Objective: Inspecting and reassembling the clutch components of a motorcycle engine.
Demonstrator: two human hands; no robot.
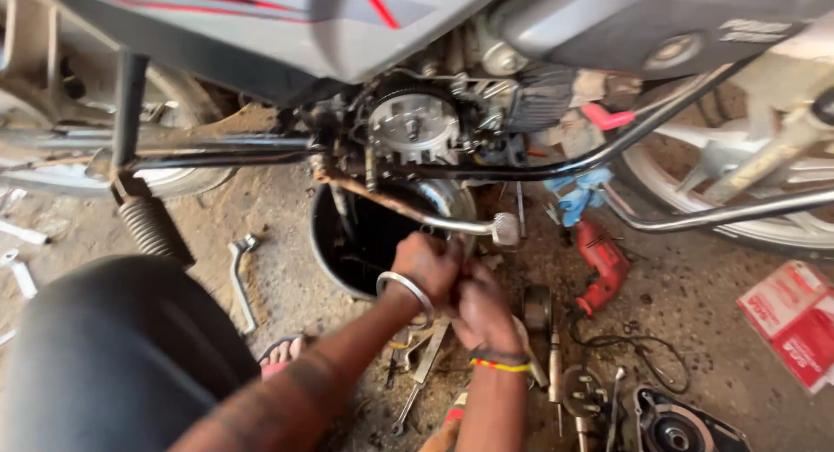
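Note:
My left hand (pixel 426 265), with a silver bangle on the wrist, and my right hand (pixel 482 309), with a coloured thread band, are pressed together with the fingers curled. Whatever lies between them is hidden. They hover over the right rim of a round black pan (pixel 323 252) that stands under the motorcycle engine. Just above them, the kick lever's knurled end (pixel 505 229) sticks out. Higher up, the exposed clutch assembly (pixel 413 126) sits in the open engine side.
A red power drill (pixel 601 259) and a blue cloth (pixel 576 196) lie on the dirt floor at right, near the front wheel (pixel 738 178). Wrenches (pixel 241 274), screwdrivers and an engine cover (pixel 678 426) lie around. Red boxes (pixel 795 317) sit far right. My knee (pixel 113 356) fills the lower left.

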